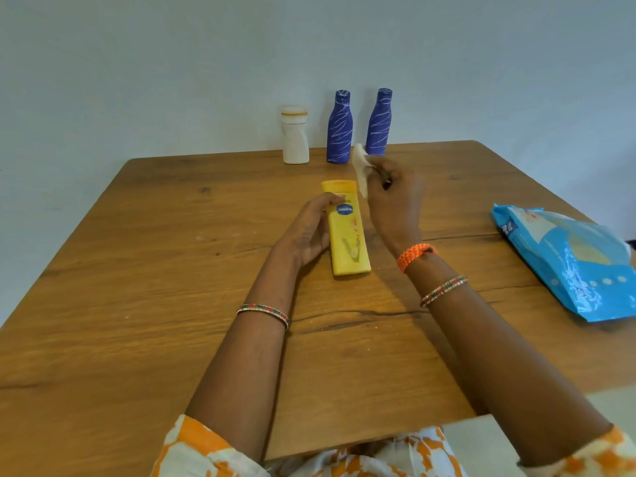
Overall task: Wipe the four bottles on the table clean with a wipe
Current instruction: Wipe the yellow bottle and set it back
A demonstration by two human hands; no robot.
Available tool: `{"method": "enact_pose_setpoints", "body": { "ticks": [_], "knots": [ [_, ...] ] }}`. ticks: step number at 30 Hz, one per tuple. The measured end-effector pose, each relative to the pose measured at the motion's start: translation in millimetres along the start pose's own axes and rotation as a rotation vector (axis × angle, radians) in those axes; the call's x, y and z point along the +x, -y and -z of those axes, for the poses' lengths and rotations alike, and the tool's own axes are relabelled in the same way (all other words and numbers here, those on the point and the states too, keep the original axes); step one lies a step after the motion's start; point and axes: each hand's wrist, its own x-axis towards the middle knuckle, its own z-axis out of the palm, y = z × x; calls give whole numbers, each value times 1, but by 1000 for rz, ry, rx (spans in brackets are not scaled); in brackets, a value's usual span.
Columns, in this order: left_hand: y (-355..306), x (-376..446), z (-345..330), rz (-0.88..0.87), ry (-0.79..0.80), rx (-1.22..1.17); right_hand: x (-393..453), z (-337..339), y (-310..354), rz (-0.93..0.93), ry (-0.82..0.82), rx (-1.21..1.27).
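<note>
Mid-table, yellow bottle (347,232) is steadied by left hand (309,232); wipe (361,170), pinched in right hand (395,201), is best drawn cap-to-base.

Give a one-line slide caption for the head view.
Left hand steadies yellow bottle on table; right hand holds wipe above it.

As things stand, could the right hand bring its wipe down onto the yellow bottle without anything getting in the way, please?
Probably yes. The right hand pinches the wipe just beside the top of the yellow bottle, with nothing between them. The left hand holds only the bottle's left edge, leaving its face exposed.
</note>
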Motion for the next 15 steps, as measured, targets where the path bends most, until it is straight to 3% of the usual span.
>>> {"method": "enact_pose_setpoints", "body": {
  "ticks": [3,6,15],
  "knots": [
    [3,1,-3,-22,56,-185,3,-4,-2,233,232,-222],
    [6,6,-1,-18,-27,-123,-7,-8,-15,349,401,-442],
    [5,6,5,34,-87,-84,-21,-3,-2,416,472,-406]
  ]
}}
